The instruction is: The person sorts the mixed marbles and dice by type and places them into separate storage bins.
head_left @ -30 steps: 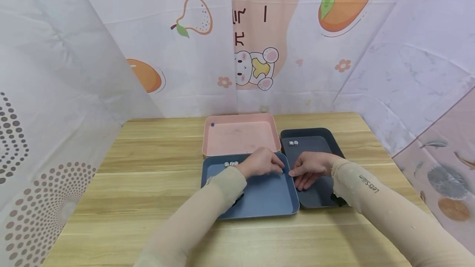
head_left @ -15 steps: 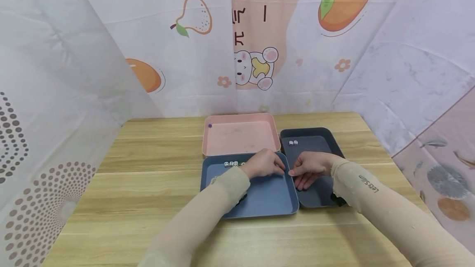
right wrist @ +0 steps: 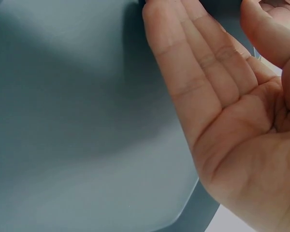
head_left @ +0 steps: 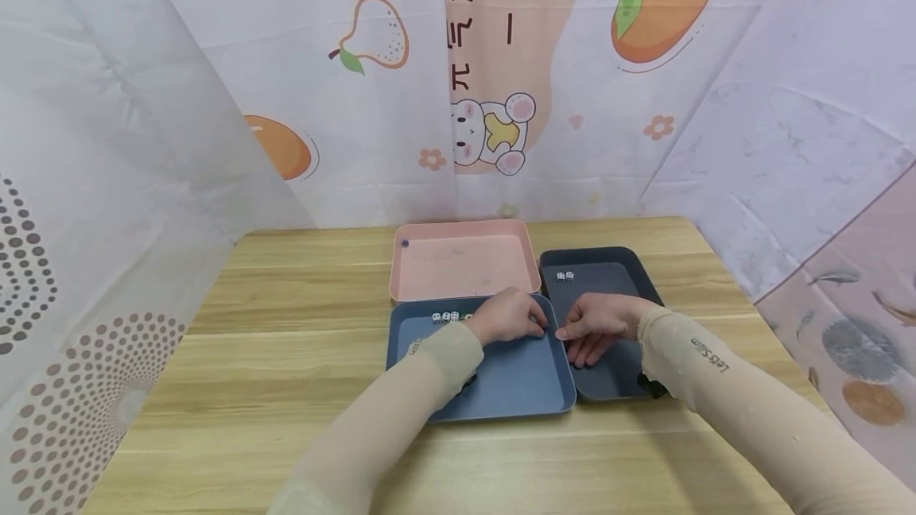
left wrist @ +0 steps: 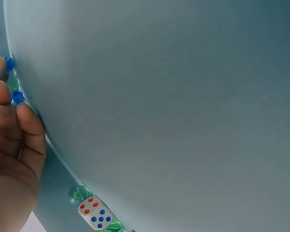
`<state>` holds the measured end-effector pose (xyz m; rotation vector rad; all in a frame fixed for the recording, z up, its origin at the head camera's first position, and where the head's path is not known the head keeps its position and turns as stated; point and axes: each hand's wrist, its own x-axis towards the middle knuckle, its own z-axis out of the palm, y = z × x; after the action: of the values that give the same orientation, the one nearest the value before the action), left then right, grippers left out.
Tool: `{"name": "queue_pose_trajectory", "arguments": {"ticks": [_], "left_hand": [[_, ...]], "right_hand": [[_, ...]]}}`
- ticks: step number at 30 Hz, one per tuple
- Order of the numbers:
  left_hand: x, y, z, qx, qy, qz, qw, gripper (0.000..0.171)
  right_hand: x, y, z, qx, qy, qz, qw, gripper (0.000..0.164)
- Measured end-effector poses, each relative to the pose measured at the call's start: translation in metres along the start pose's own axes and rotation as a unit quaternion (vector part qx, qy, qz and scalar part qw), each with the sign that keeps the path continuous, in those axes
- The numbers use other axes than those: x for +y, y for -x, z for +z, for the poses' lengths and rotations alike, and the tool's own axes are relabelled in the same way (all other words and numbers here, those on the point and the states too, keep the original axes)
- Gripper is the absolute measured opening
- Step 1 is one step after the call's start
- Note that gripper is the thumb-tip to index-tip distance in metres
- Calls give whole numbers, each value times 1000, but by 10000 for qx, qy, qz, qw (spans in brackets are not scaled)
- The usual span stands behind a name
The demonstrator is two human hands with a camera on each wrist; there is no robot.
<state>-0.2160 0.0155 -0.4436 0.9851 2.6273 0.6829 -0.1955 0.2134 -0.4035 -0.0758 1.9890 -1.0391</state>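
In the head view, my left hand (head_left: 506,316) reaches into the blue tray (head_left: 529,396) at its far right corner. The left wrist view shows its curled thumb and fingers around a blue marble (left wrist: 18,98) against the tray wall. A green marble (left wrist: 13,83) and a second blue marble (left wrist: 9,64) lie beside it, the latter at a fingertip. Further along that wall, a white die (left wrist: 96,212) sits between green marbles. My right hand (head_left: 597,327) is over the dark tray (head_left: 615,376), fingers extended downward in it, thumb by the blue tray's rim.
Behind the blue tray stands a pink tray (head_left: 458,261) with a small blue ball (head_left: 405,243) at its far left. Two white dice (head_left: 565,276) lie at the dark tray's far end. Several dice (head_left: 446,317) line the blue tray's far wall. All trays stand on a wooden table (head_left: 308,340).
My left hand has shifted slightly right, uncovering a green marble beside the dice. The blue ball in the pink tray has rolled a little left. My right hand has stayed still.
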Motion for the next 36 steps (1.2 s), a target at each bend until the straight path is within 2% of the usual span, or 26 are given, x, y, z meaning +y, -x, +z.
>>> {"name": "queue_pose_trajectory", "arguments": {"ticks": [9,22,29,36], "left_hand": [[-3,-1,5,-34,-362,52,9993,11],[-1,0,3,-67,-541,83,9985,12],[-3,2,-3,-120,-7,-57,9999,12],[-8,6,-10,-277,603,-184,9976,13]], "right_hand": [[0,2,1,52,58,13,10000,30],[-2,1,2,52,48,17,10000,29],[-3,1,2,19,59,33,10000,29],[-2,1,1,15,61,72,10000,29]]}}
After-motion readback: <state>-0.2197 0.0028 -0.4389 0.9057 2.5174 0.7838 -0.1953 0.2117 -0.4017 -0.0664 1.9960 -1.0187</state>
